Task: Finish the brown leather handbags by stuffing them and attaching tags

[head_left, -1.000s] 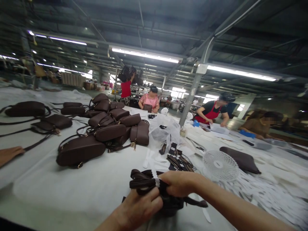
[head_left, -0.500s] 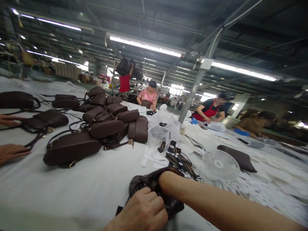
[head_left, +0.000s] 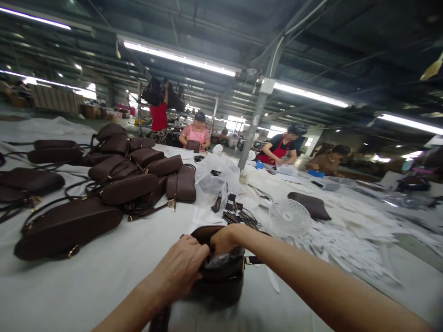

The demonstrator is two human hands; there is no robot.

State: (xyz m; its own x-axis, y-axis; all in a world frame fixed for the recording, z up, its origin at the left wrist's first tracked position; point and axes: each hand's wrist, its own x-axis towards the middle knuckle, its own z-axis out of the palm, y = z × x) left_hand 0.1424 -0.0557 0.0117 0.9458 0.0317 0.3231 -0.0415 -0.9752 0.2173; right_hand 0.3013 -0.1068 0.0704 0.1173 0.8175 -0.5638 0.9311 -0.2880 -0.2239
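Note:
A dark brown handbag [head_left: 221, 288] stands with its top open on the white-covered table in front of me. My left hand [head_left: 185, 260] is closed over the left edge of its opening. Inside the mouth of the bag is my right hand [head_left: 223, 240], its fingers bent down and mostly hidden. Clear plastic [head_left: 219, 261] shows in the opening just below that hand. A strap with a metal fitting [head_left: 247, 260] comes off the bag's right side.
A pile of brown handbags [head_left: 129, 188] covers the left of the table. Black tags [head_left: 238, 216], a clear plastic bag [head_left: 216, 173], a white fan [head_left: 290, 217] and white scraps [head_left: 349, 258] lie beyond and to the right. Co-workers [head_left: 195, 133] are at the far side.
My view has turned right, and another person's hands at the left have left it. The handbag's opening now faces me more, and my right hand sits less deep in it.

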